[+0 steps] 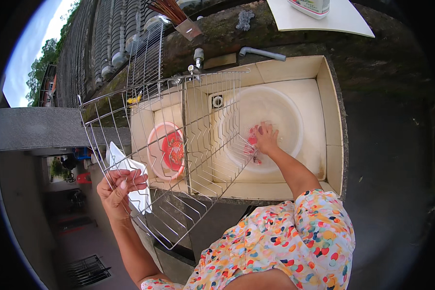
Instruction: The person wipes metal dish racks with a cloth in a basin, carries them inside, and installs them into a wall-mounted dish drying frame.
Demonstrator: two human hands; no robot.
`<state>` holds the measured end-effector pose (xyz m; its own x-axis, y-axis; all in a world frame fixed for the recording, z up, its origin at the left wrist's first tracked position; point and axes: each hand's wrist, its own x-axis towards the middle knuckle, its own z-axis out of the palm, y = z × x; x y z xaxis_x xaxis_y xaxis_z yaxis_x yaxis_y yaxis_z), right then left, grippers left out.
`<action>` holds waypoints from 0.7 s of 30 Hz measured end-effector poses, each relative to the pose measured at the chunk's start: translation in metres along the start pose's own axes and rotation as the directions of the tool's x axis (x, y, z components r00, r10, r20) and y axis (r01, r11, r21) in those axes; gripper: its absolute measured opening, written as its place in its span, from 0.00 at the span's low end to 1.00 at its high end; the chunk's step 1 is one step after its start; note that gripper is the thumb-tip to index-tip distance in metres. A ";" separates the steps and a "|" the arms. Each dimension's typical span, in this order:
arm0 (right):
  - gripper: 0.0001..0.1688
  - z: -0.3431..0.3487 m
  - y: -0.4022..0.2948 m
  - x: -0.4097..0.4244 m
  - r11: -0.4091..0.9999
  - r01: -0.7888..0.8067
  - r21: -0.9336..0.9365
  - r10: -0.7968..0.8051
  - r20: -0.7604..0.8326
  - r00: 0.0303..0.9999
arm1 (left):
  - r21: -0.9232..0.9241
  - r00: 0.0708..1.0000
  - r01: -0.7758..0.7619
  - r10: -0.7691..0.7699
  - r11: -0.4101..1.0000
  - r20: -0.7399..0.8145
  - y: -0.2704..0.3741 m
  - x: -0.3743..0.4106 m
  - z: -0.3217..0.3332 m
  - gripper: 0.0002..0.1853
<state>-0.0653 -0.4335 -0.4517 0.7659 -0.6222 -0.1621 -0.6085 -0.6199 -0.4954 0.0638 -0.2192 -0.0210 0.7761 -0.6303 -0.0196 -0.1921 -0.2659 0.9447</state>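
Observation:
My left hand [121, 192] grips the near left end of a metal wire dish rack [212, 204], which is tilted over the tiled sink [315, 108]. My right hand [267, 139] is down in a large whitish translucent basin [297, 117] of water. Its fingers hold a wet red-and-white cloth [252, 139], partly hidden beneath the hand. Through the rack's wires I see a pink basin [153, 136] in the left sink compartment, with a red perforated basket [172, 154] inside it. Behind my left hand lies a white angular dish or tray [142, 198].
A tap [197, 67] rises behind the sink's dividing wall. Along the mossy ledge are a grey elbow pipe [264, 53], a scouring pad [245, 20], chopsticks in a holder [188, 29] and a white board [322, 26] bearing a bottle [311, 8]. Another wire rack [145, 54] stands farther left.

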 end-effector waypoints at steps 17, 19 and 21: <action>0.19 0.041 0.069 0.031 0.919 -0.110 -0.379 0.046 -0.174 0.984 | -0.090 0.978 0.155 -0.139 0.984 0.158 -0.073 0.035 -0.003 0.18; 0.18 0.049 0.075 0.023 0.957 -0.071 -0.280 0.041 -0.110 0.993 | -0.071 0.975 0.175 -0.162 0.982 0.151 -0.088 0.039 -0.010 0.17; 0.15 0.035 0.068 0.026 0.918 -0.370 0.141 0.369 0.037 0.929 | -0.062 0.965 0.232 -0.222 0.971 0.140 -0.103 0.040 -0.018 0.16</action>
<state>-0.0794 -0.4749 -0.5192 0.4944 -0.7888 -0.3651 -0.8129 -0.2709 -0.5155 0.1258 -0.2040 -0.1132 0.7072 -0.6515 -0.2745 0.0309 -0.3594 0.9327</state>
